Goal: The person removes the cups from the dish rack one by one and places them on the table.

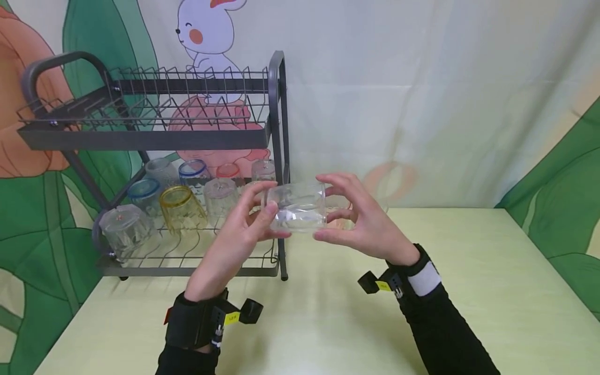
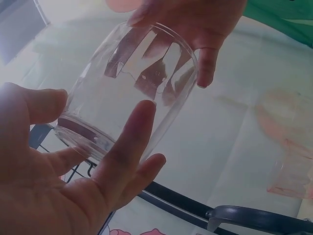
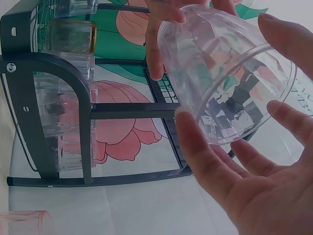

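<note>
A clear drinking glass (image 1: pixel 297 207) lies sideways in the air between both hands, in front of the rack's right post. My left hand (image 1: pixel 244 224) grips it round the thick base end, thumb on the near side. At the rim end, my right hand (image 1: pixel 358 216) holds the glass with curved fingers and thumb. In the left wrist view the faceted wall of the glass (image 2: pixel 127 83) shows, with the left fingers (image 2: pixel 129 137) against its side. From the right wrist, the open mouth of the glass (image 3: pixel 249 98) faces the right palm.
A dark two-tier dish rack (image 1: pixel 145 139) stands at the left. Upside-down glasses, including a yellow-rimmed one (image 1: pixel 183 208) and a blue-rimmed one (image 1: pixel 145 192), fill its lower shelf. A pink-rimmed glass (image 3: pixel 29 223) stands beyond the right hand on the pale table (image 1: pixel 469 291), before a curtain.
</note>
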Tool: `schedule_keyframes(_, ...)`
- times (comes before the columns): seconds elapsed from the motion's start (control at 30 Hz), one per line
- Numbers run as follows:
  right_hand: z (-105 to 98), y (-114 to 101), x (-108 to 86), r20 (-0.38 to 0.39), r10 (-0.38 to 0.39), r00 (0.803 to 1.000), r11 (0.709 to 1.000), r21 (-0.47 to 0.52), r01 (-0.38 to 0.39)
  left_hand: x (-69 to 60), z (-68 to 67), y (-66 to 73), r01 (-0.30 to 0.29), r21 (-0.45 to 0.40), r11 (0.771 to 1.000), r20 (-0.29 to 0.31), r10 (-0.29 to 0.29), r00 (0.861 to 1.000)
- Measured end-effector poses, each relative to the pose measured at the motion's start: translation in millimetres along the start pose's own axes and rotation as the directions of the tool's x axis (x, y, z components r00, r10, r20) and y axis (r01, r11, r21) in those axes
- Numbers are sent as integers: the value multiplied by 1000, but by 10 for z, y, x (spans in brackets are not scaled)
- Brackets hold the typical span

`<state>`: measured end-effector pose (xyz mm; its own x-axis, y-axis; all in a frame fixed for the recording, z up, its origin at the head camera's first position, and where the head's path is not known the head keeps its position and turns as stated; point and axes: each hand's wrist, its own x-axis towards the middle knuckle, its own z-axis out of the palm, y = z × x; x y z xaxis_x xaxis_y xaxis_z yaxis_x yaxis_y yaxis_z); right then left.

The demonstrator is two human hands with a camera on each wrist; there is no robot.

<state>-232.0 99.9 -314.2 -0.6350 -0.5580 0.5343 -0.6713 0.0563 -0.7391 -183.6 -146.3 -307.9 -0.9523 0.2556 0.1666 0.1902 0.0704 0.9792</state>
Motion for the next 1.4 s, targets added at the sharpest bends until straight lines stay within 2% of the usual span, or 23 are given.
schedule_keyframes(0.23,-20,8,-23,17,9,1000,1000,20,-10,5,27,-21,-2,-1,1000,12,2,1000)
schedule_keyframes(0.4,-44,-1,-41,10,3,1000,1000,5,-3,20,30,-30,-7,-7,1000,48,7,999)
schedule_keyframes(0.7,-143,-22,-83,-6,-34,999,997,-63,34,39,71,-111,2,145,989,86,-15,996)
schedule_keyframes(0.83,-207,-46,-88,-13,-52,999,995,-89,51,47,72,-116,-11,167,986,85,-3,996)
schedule_keyframes(1.0,-289,-70,-101,-32,-64,997,994,-96,61,39,29,-103,16,213,977,90,-36,995)
schedule_keyframes(1.2,-383,-85,-112,-53,-80,995,992,-103,75,-3,-59,-83,27,228,973,105,-52,993)
schedule_keyframes(1.3,-476,-87,-139,-86,-54,995,987,-157,40,-19,-111,-74,22,286,958,84,-48,995)
schedule_keyframes(1.37,-553,-90,-167,-118,-22,993,982,-191,-1,-37,-160,-61,12,354,935,56,-35,998)
schedule_keyframes(1.4,-596,-92,-184,-136,-5,991,979,-203,-23,-49,-190,-52,7,401,916,40,-25,999)
